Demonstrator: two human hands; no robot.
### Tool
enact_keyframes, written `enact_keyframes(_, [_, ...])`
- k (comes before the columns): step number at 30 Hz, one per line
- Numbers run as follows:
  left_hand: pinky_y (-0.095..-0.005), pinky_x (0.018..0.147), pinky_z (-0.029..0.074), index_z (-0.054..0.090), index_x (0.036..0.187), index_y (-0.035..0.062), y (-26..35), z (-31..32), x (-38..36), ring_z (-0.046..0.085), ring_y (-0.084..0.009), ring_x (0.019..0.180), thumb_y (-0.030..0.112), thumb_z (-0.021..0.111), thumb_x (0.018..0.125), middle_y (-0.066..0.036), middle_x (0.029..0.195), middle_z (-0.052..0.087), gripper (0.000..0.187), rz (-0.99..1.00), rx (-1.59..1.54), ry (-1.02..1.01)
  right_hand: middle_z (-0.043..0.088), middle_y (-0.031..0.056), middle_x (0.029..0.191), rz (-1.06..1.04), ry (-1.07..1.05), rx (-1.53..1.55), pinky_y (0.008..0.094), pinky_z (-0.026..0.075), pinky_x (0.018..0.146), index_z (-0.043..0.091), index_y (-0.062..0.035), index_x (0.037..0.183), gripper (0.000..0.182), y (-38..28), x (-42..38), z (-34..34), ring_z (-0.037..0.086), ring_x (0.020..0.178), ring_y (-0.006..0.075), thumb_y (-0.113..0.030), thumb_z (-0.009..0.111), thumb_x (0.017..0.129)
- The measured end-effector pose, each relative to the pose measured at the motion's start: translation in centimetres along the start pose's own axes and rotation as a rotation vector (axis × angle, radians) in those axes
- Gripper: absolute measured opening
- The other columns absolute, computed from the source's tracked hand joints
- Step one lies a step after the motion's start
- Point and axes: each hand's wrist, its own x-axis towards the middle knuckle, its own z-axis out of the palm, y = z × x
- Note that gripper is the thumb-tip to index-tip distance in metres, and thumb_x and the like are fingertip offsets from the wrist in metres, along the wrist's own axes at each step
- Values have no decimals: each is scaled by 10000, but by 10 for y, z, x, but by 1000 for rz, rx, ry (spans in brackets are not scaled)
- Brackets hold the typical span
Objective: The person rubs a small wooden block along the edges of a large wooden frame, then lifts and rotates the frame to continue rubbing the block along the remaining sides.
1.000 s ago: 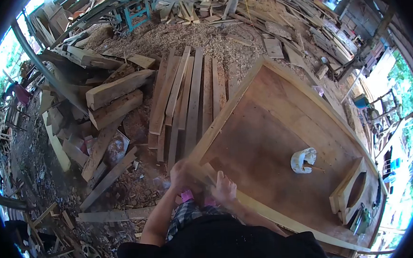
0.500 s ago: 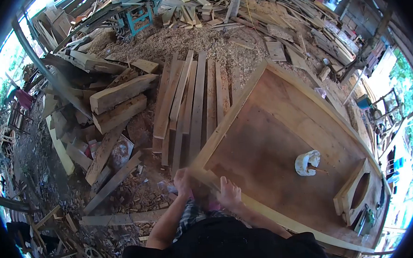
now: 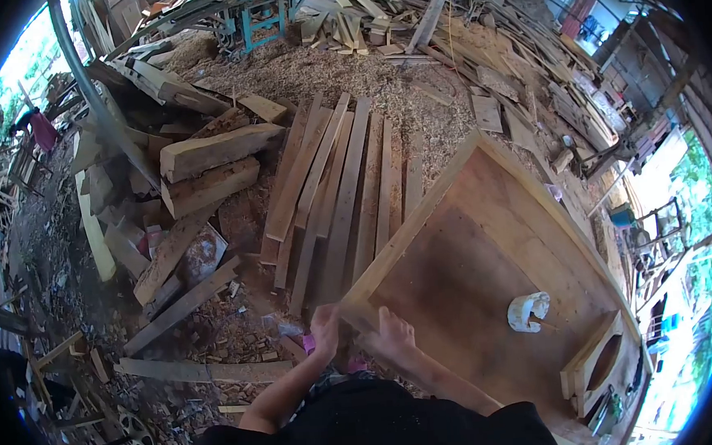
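My left hand [image 3: 325, 329] is closed at the near left corner of a large wooden frame with a brown panel [image 3: 449, 274]. Just right of it, my right hand [image 3: 392, 333] is closed on the frame's near edge; what its fingers wrap round is partly blurred. On the panel lie a white, curled container [image 3: 529, 312] and, at its right end, a wooden piece with an oval opening [image 3: 605, 362].
Long planks [image 3: 341, 182] lie side by side beyond the frame. Thick beams [image 3: 213, 154] are heaped at the left. A curved board [image 3: 206, 372] lies on the littered ground. Farther back are a teal metal stand [image 3: 264, 24] and wood shavings [image 3: 347, 72].
The frame's near left corner and both hands have shifted slightly right and down in view. The whole scene has also shifted and tilted with the camera.
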Motion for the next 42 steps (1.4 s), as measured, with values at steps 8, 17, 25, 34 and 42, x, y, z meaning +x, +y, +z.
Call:
enact_keyframes(8, [-209, 598, 439, 628, 913, 76, 6, -4, 13, 553, -46, 696, 170, 652, 929, 18, 794, 632, 99, -131, 85, -36, 637, 263, 1021, 19, -49, 58, 520, 469, 854, 504, 10, 1083, 622, -30, 63, 7, 621, 982, 437, -517, 676, 803])
enact_keyframes(17, [-202, 580, 434, 616, 880, 72, -4, -12, 17, 533, -37, 657, 168, 656, 928, 18, 741, 601, 115, -52, 211, -95, 630, 228, 1046, 37, -1, 17, 519, 505, 803, 448, -46, 1133, 424, -8, 13, -2, 635, 946, 427, -181, 677, 802])
enact_keyframes(25, [-214, 618, 440, 607, 890, 49, -10, -16, 22, 520, -37, 694, 161, 650, 932, 26, 739, 578, 127, 241, 463, -122, 646, 230, 953, -13, -3, 10, 514, 508, 809, 446, -30, 1082, 425, -25, 60, -2, 649, 912, 412, -209, 696, 789])
enact_keyframes(34, [-200, 628, 433, 601, 939, 41, -2, -9, 15, 523, -45, 710, 181, 636, 949, 24, 814, 590, 145, 90, 301, -138, 653, 228, 914, -24, 49, 57, 519, 494, 771, 451, -27, 1095, 449, -17, 50, 9, 637, 891, 437, -215, 716, 784])
enact_keyframes(42, [-224, 663, 435, 595, 945, 17, 26, -3, 2, 554, -66, 762, 170, 579, 964, -16, 825, 607, 155, -43, 109, -172, 654, 233, 898, 34, 78, 85, 537, 488, 754, 463, -28, 1099, 469, 8, 64, -6, 639, 881, 436, -257, 724, 783])
